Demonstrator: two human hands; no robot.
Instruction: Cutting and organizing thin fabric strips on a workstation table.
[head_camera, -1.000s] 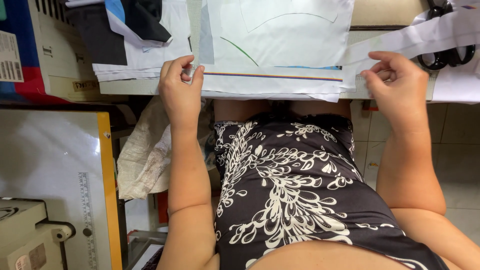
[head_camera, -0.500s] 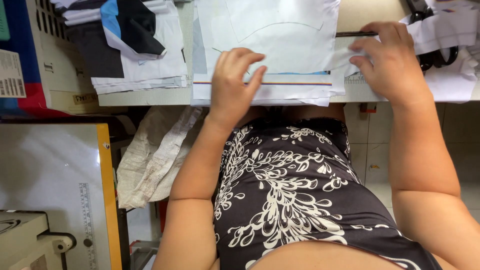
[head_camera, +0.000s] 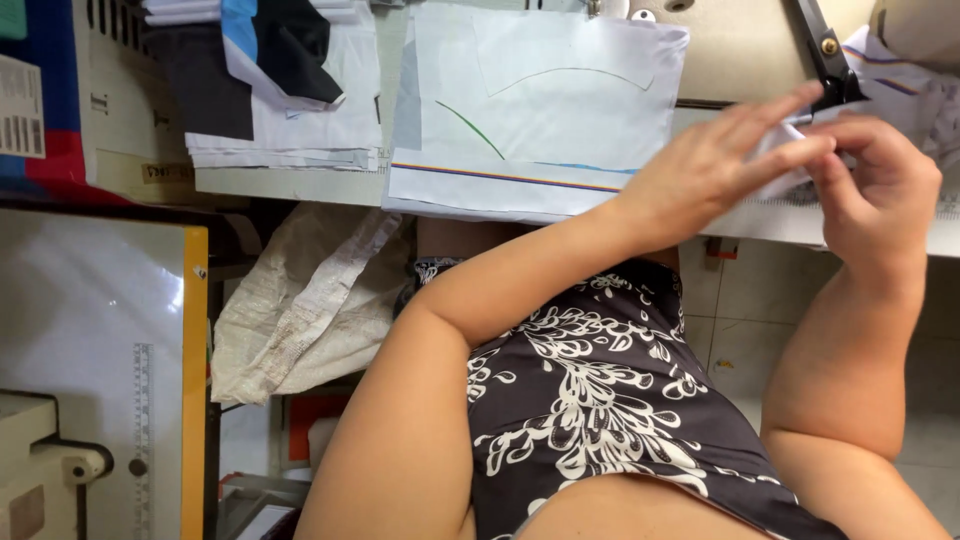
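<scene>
My left hand (head_camera: 705, 170) reaches across to the right side of the table edge, and its fingertips pinch a small white fabric piece (head_camera: 778, 140). My right hand (head_camera: 880, 190) meets it from the right and grips the same piece between thumb and fingers. Black scissors (head_camera: 826, 52) lie just above both hands. A stack of white cut fabric pieces (head_camera: 540, 110) with a coloured stripe along the near edge lies on the table to the left of my hands, untouched.
Another pile of white pieces topped with blue and black fabric (head_camera: 275, 80) lies at the far left of the beige table (head_camera: 740, 50). A yellow-edged white board with a ruler (head_camera: 140, 400) stands at lower left. A pale cloth sack (head_camera: 310, 300) hangs under the table.
My left hand left the striped white stack and swung right to join my right hand. Both now pinch a small white piece near the scissors. The view has shifted slightly.
</scene>
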